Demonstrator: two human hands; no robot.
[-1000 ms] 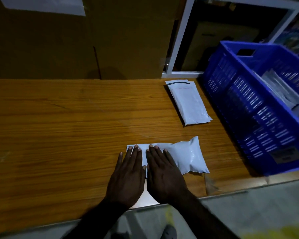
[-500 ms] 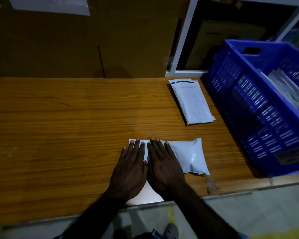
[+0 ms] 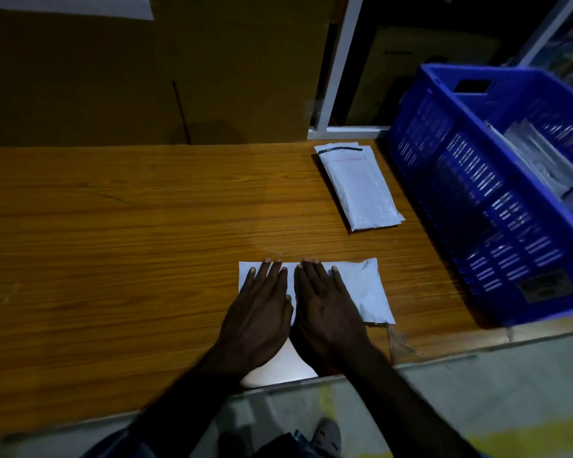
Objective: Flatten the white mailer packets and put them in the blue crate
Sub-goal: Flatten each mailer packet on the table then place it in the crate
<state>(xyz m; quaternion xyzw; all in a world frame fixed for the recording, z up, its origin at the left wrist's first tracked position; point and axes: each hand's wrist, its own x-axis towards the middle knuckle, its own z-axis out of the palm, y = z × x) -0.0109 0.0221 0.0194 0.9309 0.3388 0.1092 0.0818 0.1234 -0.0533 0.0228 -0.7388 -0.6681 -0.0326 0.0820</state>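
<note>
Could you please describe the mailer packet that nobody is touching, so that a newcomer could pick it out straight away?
Start at the blue crate on the right side of the wooden table. Just left of its slatted wall, near the table's far edge, lies the untouched white mailer packet. Unlike the other packet, which lies near the front edge under the left hand and right hand, it has a dark strip across its far end.

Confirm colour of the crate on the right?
Blue, with slotted walls: the crate shows clearly in the head view, the only one.
</note>
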